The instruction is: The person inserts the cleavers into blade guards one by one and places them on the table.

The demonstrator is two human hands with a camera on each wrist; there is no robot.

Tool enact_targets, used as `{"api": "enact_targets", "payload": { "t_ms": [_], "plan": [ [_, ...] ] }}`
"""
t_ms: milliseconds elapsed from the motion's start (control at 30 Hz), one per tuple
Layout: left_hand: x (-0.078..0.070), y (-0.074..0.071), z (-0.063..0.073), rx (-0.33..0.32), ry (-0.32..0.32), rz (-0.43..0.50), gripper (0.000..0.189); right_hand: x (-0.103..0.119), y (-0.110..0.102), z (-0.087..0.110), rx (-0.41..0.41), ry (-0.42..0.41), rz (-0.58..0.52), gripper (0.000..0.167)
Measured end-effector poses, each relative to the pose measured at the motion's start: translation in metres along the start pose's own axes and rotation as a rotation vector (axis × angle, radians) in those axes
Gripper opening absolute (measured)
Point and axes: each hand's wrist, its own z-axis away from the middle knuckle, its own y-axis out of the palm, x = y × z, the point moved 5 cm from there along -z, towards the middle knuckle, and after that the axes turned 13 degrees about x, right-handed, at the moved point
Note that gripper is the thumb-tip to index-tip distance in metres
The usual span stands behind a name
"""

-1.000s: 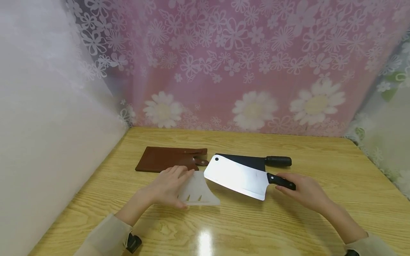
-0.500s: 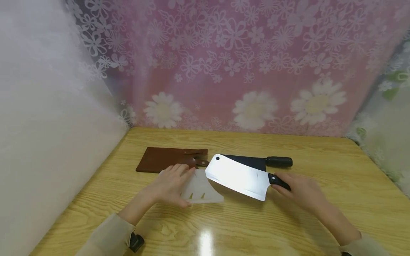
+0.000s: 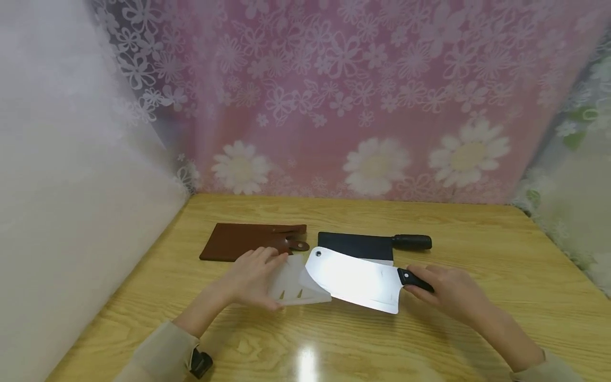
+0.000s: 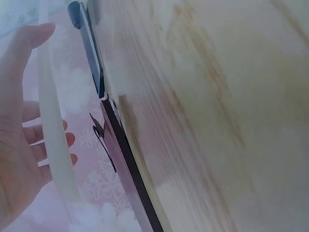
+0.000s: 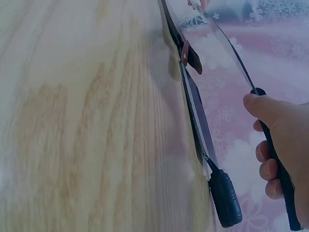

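Note:
My left hand (image 3: pixel 253 278) holds a translucent white plastic blade guard (image 3: pixel 293 281) between thumb and fingers, above the table. It has small pointed slots near its lower edge and a curved opening facing right. In the left wrist view the guard (image 4: pixel 55 125) shows edge-on between thumb and fingers. My right hand (image 3: pixel 448 292) grips the black handle of a cleaver (image 3: pixel 355 278), its shiny blade pointing left. The blade's front end overlaps the guard's opening; its lower front corner seems to show faintly through the plastic. How deep it sits inside, I cannot tell.
Behind my left hand lies a brown leather sheath (image 3: pixel 248 239) with a snap strap. A second, dark-bladed cleaver (image 3: pixel 353 244) with a black handle lies behind the held one. The wooden table (image 3: pixel 382 345) meets a flowered pink curtain (image 3: pixel 305 106) at the back.
The shiny cleaver has lowered towards me, its front end now overlapping the guard's opening. The guard has shifted slightly right since a second ago. More of the dark-bladed cleaver shows.

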Motion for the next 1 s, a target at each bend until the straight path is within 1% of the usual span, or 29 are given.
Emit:
{"api": "enact_targets", "payload": {
  "t_ms": [67,133,267,533,633,800,933,1000],
  "plan": [
    [0.0,0.002,0.001,0.013,0.018,0.021,0.098,0.001,0.0,0.002,0.002,-0.035,-0.016,0.039],
    [-0.001,0.002,0.002,0.017,0.05,0.034,0.098,0.001,0.0,0.004,0.002,-0.059,-0.036,0.038],
    [-0.004,0.001,0.003,0.008,0.098,0.014,0.097,0.0,-0.002,0.006,0.001,-0.097,-0.083,0.037],
    [-0.006,-0.001,0.002,0.01,0.136,0.007,0.098,-0.002,-0.004,0.009,0.007,-0.123,-0.133,0.037],
    [-0.007,-0.001,0.002,0.028,0.157,0.011,0.1,-0.001,-0.003,0.008,0.003,-0.155,-0.123,0.038],
    [-0.011,0.0,0.002,0.075,0.201,0.024,0.101,-0.001,-0.002,0.007,-0.014,-0.22,-0.125,0.036],
    [-0.016,0.0,0.001,0.098,0.228,0.005,0.102,-0.003,0.0,0.007,-0.022,-0.241,-0.126,0.037],
    [-0.018,0.0,0.001,0.111,0.221,-0.005,0.102,-0.003,0.0,0.007,-0.026,-0.243,-0.118,0.037]
  ]
}}
